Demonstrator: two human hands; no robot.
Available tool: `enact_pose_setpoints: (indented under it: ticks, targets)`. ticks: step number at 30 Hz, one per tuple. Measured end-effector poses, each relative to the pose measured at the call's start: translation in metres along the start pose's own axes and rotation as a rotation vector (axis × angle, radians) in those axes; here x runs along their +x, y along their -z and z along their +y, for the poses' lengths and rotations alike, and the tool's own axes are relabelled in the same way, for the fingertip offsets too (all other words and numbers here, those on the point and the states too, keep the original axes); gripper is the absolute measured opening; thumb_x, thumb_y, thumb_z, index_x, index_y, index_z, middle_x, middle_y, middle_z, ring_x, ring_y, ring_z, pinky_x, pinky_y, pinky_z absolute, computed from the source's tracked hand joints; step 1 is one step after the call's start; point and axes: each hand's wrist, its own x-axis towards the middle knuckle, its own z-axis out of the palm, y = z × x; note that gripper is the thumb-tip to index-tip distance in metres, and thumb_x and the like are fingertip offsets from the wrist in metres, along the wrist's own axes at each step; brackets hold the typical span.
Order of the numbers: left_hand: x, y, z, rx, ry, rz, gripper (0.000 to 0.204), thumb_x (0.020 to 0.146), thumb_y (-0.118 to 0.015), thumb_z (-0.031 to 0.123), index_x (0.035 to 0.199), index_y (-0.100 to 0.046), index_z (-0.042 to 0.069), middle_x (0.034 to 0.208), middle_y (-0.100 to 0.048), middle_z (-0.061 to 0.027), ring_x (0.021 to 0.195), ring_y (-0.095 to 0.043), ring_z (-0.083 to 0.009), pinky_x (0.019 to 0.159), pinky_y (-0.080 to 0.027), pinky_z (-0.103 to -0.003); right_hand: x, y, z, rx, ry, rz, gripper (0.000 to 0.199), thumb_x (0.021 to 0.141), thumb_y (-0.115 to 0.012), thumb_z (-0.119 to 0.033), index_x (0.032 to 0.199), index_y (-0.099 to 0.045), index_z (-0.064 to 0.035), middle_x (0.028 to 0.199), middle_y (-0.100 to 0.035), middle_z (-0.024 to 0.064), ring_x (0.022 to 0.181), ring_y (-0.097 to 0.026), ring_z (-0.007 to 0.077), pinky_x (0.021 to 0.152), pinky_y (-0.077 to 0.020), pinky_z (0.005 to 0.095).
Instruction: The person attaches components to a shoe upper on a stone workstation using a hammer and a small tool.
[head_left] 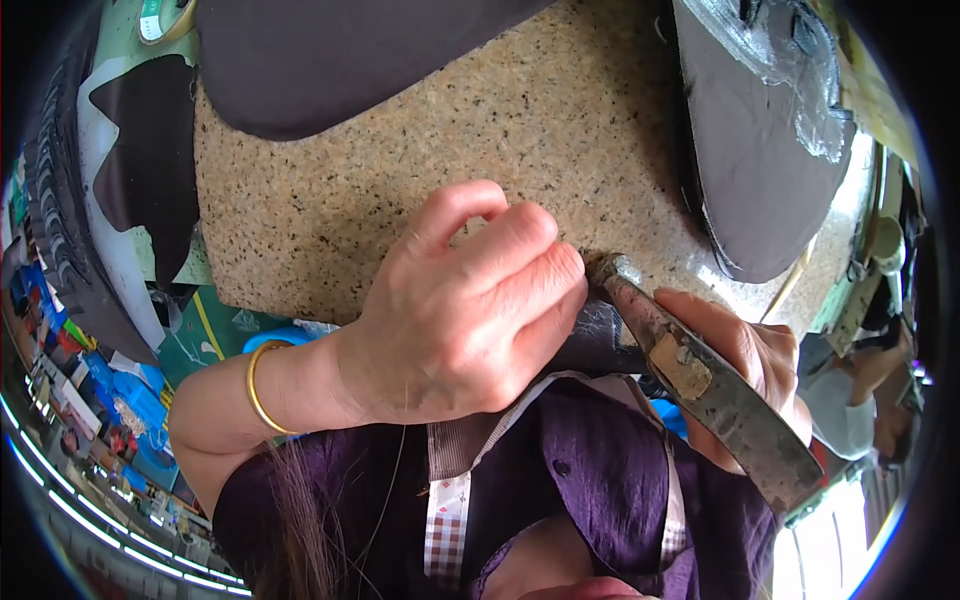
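Note:
My left hand (pixel 470 300) is closed, its fingers curled over the near edge of the speckled stone slab (pixel 480 120). A dark, smooth strip of material (pixel 600 340) shows beneath and beside its knuckles; what the fingers pinch is hidden. In my right hand (pixel 740 350) is a long, worn, dark metal bar-like tool (pixel 735 420) with a tan patch on its side. The tool slants from the slab's edge toward my body, and its narrow far end comes close to my left knuckles. I cannot tell whether that end touches the dark strip.
A large dark panel (pixel 340 60) lies on the slab's far left. Another dark panel (pixel 770 180), with shiny clear plastic (pixel 780 50) on it, lies on the right. A roll of tape (pixel 165 20) and a dark cut piece (pixel 150 160) are at the left.

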Motion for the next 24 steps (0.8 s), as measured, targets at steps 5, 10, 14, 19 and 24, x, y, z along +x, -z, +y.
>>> enact_pose_setpoints:
  ticks: [5, 10, 14, 19, 24]
  targets:
    - [-0.006, -0.001, -0.016, -0.182, 0.069, 0.039, 0.024, 0.059, -0.070, 0.012, 0.081, -0.071, 0.004, 0.081, -0.063, -0.0010, 0.072, -0.051, -0.0179, 0.066, -0.040, -0.034, 0.001, -0.001, 0.000, -0.043, 0.030, 0.018, 0.033, 0.078, -0.067, -0.011, 0.109, -0.062, -0.0016, 0.088, -0.069, 0.0131, 0.062, -0.066, 0.0260, 0.057, -0.0496, 0.0334]
    - [-0.009, -0.005, 0.002, 0.022, 0.020, 0.085, 0.025, 0.058, -0.072, 0.015, 0.081, -0.071, 0.003, 0.080, -0.063, -0.0018, 0.072, -0.051, -0.0185, 0.067, -0.040, -0.033, 0.009, 0.000, 0.005, -0.029, 0.128, -0.029, 0.034, 0.077, -0.068, -0.011, 0.108, -0.061, 0.0001, 0.087, -0.069, 0.0126, 0.062, -0.067, 0.0263, 0.056, -0.0505, 0.0332]
    - [-0.008, -0.001, -0.010, -0.121, 0.082, 0.061, 0.024, 0.058, -0.072, 0.012, 0.080, -0.071, 0.002, 0.082, -0.063, -0.0024, 0.073, -0.052, -0.0185, 0.066, -0.040, -0.034, 0.009, 0.006, -0.007, -0.045, 0.050, -0.058, 0.037, 0.076, -0.068, -0.011, 0.111, -0.061, 0.0009, 0.089, -0.068, 0.0129, 0.062, -0.067, 0.0263, 0.056, -0.0508, 0.0334]
    - [-0.016, -0.002, 0.002, -0.036, 0.081, 0.105, 0.022, 0.061, -0.069, 0.011, 0.081, -0.069, 0.002, 0.080, -0.062, -0.0023, 0.073, -0.052, -0.0190, 0.066, -0.041, -0.033, 0.016, 0.003, -0.010, -0.269, 0.126, -0.060, 0.036, 0.076, -0.067, -0.010, 0.110, -0.061, 0.0005, 0.088, -0.069, 0.0124, 0.063, -0.067, 0.0264, 0.055, -0.0502, 0.0334]
    - [-0.008, 0.007, -0.012, -0.174, 0.090, 0.026, 0.021, 0.062, -0.069, 0.011, 0.082, -0.069, 0.002, 0.082, -0.062, -0.0029, 0.073, -0.053, -0.0194, 0.068, -0.042, -0.034, 0.017, 0.005, -0.022, -0.137, 0.017, -0.033, 0.033, 0.075, -0.065, -0.004, 0.107, -0.061, 0.0023, 0.084, -0.069, 0.0136, 0.061, -0.067, 0.0266, 0.055, -0.0504, 0.0340]
